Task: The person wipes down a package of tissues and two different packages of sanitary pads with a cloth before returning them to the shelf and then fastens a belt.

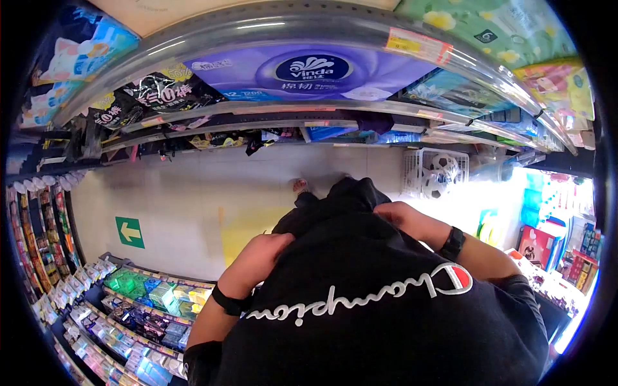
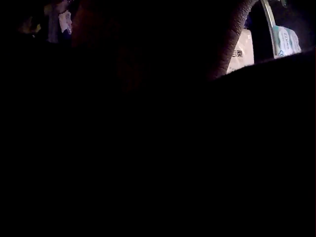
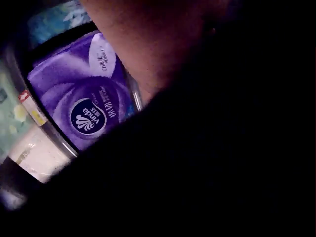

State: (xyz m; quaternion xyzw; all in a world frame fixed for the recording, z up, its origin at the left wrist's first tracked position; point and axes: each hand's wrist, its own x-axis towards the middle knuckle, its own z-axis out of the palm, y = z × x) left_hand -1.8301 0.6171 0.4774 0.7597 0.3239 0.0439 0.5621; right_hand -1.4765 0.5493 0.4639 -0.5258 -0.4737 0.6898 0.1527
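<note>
In the head view, the left hand point(image 1: 261, 256) lies against the side of the black shirt point(image 1: 360, 238) at the waist, its fingers mostly hidden by the cloth. Across the body, the right hand point(image 1: 412, 220) touches the shirt in the same way, fingertips out of sight. Whether either hand grips the fabric cannot be told. Dark cloth fills most of the left wrist view, with an edge of skin near the top. Part of the right hand point(image 3: 148, 42) shows in the right wrist view, its fingers hidden.
A shelf with a purple Vinda pack point(image 1: 309, 74) and other packages spans the front. Balls sit in a white wire basket point(image 1: 436, 174) on the floor. Stocked shelves point(image 1: 148, 321) stand at the lower left. A green arrow sign point(image 1: 130, 232) marks the pale floor point(image 1: 174, 193).
</note>
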